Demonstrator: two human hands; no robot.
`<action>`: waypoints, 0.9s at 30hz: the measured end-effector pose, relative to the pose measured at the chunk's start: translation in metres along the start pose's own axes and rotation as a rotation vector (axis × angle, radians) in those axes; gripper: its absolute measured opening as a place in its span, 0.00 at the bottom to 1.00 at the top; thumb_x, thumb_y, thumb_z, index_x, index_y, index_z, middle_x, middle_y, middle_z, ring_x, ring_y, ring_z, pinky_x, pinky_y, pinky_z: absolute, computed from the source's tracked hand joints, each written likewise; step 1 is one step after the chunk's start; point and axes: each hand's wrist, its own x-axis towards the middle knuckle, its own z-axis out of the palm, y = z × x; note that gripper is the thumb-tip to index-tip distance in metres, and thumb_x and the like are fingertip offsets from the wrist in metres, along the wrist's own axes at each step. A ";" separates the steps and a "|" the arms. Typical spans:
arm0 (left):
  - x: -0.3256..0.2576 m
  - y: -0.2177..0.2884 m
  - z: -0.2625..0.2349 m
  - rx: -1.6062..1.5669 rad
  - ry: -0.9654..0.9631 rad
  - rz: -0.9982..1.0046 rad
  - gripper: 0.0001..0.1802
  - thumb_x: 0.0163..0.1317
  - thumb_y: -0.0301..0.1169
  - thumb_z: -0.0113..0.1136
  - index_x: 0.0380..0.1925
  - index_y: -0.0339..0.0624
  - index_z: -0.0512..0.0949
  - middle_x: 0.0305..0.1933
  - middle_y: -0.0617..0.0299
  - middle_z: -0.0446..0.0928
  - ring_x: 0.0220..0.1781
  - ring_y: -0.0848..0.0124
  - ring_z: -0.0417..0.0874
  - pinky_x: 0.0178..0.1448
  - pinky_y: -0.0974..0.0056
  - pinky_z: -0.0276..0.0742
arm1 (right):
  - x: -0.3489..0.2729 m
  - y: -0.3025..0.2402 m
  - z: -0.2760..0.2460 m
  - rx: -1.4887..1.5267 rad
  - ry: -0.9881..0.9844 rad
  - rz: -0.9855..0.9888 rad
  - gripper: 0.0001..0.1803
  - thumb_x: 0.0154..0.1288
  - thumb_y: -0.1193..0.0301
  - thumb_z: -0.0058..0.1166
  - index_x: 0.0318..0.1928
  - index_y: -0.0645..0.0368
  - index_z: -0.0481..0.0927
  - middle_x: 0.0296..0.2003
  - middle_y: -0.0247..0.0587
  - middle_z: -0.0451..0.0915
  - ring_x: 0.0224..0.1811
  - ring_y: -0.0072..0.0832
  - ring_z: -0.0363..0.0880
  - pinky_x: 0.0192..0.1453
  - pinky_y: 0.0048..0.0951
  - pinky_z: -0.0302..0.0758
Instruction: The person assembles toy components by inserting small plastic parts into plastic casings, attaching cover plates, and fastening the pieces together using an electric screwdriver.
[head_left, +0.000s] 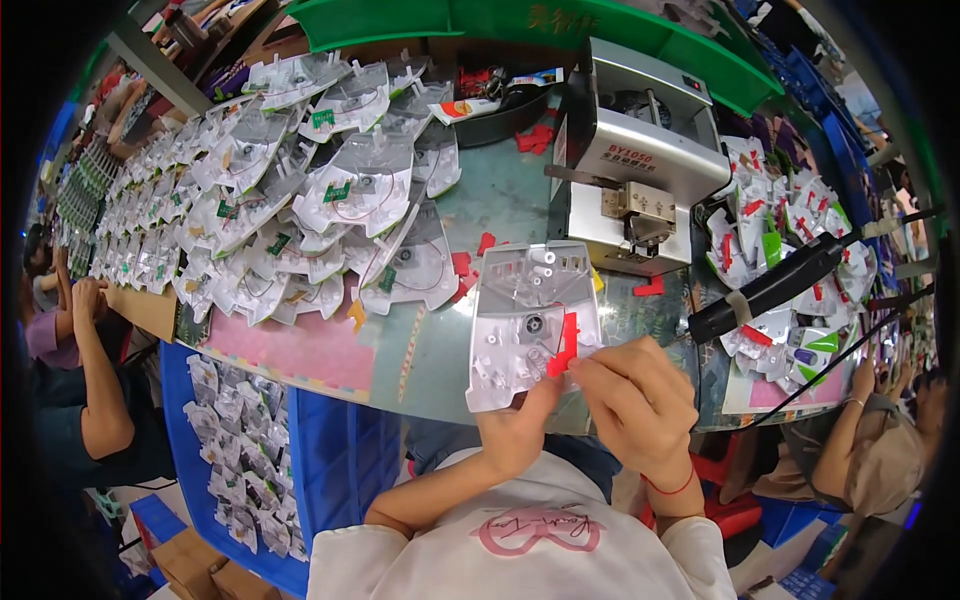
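Observation:
A white plastic housing (510, 310), with posts and a round hub inside, is tilted up in front of me over the table's near edge. My left hand (515, 435) grips its lower edge, thumb on the inner side. A red plastic piece (567, 342), long and angled, lies against the housing's right part. My right hand (640, 405) pinches the lower end of this piece between thumb and fingertips, close to my left thumb. The other fingers of the right hand are curled, and the palm is hidden.
Stacked housings (350, 190) with green circuit boards fill the left. A silver screw-feeding machine (650, 150) stands behind. A black electric screwdriver (770, 288) hangs at right, before housings with red pieces (790, 220). Loose red pieces (462, 272) lie nearby; a blue crate (345, 480) stands below left.

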 end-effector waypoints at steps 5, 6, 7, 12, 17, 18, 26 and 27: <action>0.002 -0.002 -0.002 0.038 -0.007 -0.036 0.09 0.51 0.19 0.54 0.34 0.35 0.73 0.31 0.65 0.74 0.31 0.78 0.73 0.33 0.73 0.68 | -0.001 0.001 -0.002 -0.010 0.086 0.021 0.15 0.33 0.87 0.58 0.28 0.64 0.79 0.24 0.40 0.74 0.21 0.31 0.71 0.23 0.25 0.67; 0.002 -0.002 -0.001 0.033 -0.002 -0.022 0.08 0.51 0.19 0.54 0.33 0.35 0.72 0.31 0.65 0.73 0.31 0.78 0.73 0.33 0.73 0.68 | -0.001 0.001 -0.003 -0.009 0.084 0.021 0.15 0.33 0.87 0.58 0.28 0.64 0.79 0.24 0.40 0.74 0.21 0.31 0.71 0.23 0.25 0.67; 0.001 -0.001 0.000 0.029 0.003 -0.009 0.08 0.51 0.19 0.54 0.33 0.35 0.72 0.31 0.66 0.73 0.30 0.78 0.72 0.32 0.73 0.67 | -0.001 0.001 -0.004 -0.009 0.070 0.007 0.15 0.33 0.87 0.58 0.28 0.64 0.79 0.24 0.40 0.74 0.21 0.30 0.71 0.23 0.25 0.66; -0.001 0.002 0.001 -0.045 -0.012 -0.065 0.09 0.51 0.19 0.54 0.34 0.35 0.73 0.32 0.66 0.73 0.31 0.78 0.72 0.33 0.73 0.68 | -0.006 0.002 -0.002 -0.014 0.040 -0.032 0.15 0.33 0.86 0.57 0.29 0.64 0.79 0.24 0.40 0.73 0.21 0.30 0.71 0.21 0.25 0.66; -0.002 -0.001 0.001 -0.007 -0.030 -0.023 0.10 0.52 0.19 0.53 0.37 0.35 0.73 0.34 0.65 0.74 0.34 0.78 0.74 0.35 0.73 0.69 | -0.005 0.003 0.002 -0.116 -0.016 -0.058 0.16 0.30 0.84 0.57 0.29 0.66 0.79 0.24 0.39 0.72 0.21 0.31 0.70 0.20 0.25 0.65; -0.003 -0.002 0.000 -0.004 -0.041 -0.018 0.10 0.53 0.19 0.53 0.37 0.35 0.73 0.34 0.65 0.74 0.34 0.78 0.74 0.36 0.73 0.70 | -0.005 0.003 0.002 -0.116 -0.017 -0.057 0.16 0.30 0.84 0.57 0.29 0.66 0.79 0.24 0.39 0.72 0.21 0.31 0.70 0.20 0.25 0.65; -0.003 -0.002 -0.004 0.017 -0.065 0.003 0.11 0.53 0.19 0.53 0.38 0.35 0.73 0.33 0.66 0.75 0.32 0.79 0.74 0.33 0.74 0.70 | -0.006 0.008 0.002 -0.182 -0.039 -0.167 0.19 0.29 0.75 0.53 0.30 0.67 0.77 0.27 0.38 0.72 0.23 0.28 0.70 0.19 0.23 0.66; -0.002 -0.001 -0.003 0.043 -0.067 0.024 0.11 0.53 0.18 0.54 0.37 0.35 0.73 0.32 0.66 0.75 0.31 0.79 0.74 0.32 0.74 0.70 | -0.006 0.008 0.002 -0.183 -0.040 -0.166 0.19 0.29 0.75 0.53 0.30 0.67 0.77 0.27 0.38 0.72 0.23 0.28 0.70 0.19 0.23 0.66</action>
